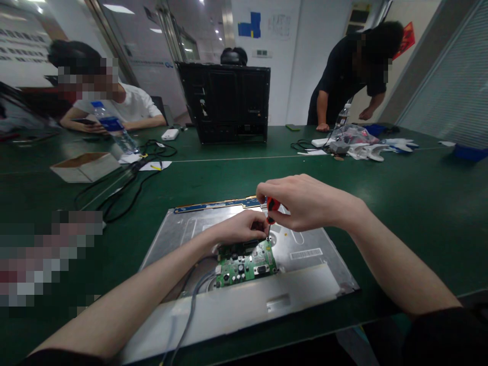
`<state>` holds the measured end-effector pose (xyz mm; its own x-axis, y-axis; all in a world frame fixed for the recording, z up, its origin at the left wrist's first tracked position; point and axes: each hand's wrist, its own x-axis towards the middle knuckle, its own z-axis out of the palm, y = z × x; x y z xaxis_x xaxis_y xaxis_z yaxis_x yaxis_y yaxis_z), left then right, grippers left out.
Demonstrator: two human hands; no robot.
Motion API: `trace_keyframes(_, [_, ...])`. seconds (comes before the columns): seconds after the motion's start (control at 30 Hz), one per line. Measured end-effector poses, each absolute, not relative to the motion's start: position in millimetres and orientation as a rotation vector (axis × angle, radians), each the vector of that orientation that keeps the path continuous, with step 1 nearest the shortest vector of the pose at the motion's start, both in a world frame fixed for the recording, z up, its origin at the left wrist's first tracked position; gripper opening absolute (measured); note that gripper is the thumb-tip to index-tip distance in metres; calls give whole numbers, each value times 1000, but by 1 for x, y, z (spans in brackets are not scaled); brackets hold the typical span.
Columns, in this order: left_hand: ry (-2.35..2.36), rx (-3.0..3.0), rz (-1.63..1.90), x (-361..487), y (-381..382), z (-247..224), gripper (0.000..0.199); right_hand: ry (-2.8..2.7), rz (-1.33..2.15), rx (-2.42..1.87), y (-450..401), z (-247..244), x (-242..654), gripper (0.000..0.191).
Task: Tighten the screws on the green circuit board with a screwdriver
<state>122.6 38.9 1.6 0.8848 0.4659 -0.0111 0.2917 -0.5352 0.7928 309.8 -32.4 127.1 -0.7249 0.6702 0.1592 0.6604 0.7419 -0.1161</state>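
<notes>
A bare metal display panel (312,277) lies flat on the green table, with a green circuit board (247,264) on its back. My right hand (301,201) is closed around a red and black screwdriver (272,204). The screwdriver stands nearly upright, its tip at the board's far right corner. Close beside that tip, my left hand (246,226) has its fingers curled at the board's far edge; whether they pinch something is hidden. Grey cables (192,300) run from the board's left side over the panel. A blue strip board (213,205) lines the panel's far edge.
A black monitor housing (232,104) stands across the table. To the left are an open box (86,166), a water bottle (114,127) and black cables (133,188). Gloves and plastic bags (362,142) lie at the right. Other people are at the far side.
</notes>
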Motion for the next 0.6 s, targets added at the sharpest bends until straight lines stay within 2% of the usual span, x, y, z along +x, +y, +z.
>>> trace_keyframes(0.17, [546, 2146, 247, 123, 36, 4, 10, -2728, -136, -1173, -30, 125, 308, 15])
trace_keyframes(0.4, [540, 2167, 237, 122, 40, 1, 10, -2745, 31, -1066, -32, 128, 311, 17])
trace_keyframes(0.6, [520, 2134, 236, 122, 40, -1, 11, -2742, -81, -1138, -27, 124, 309, 13])
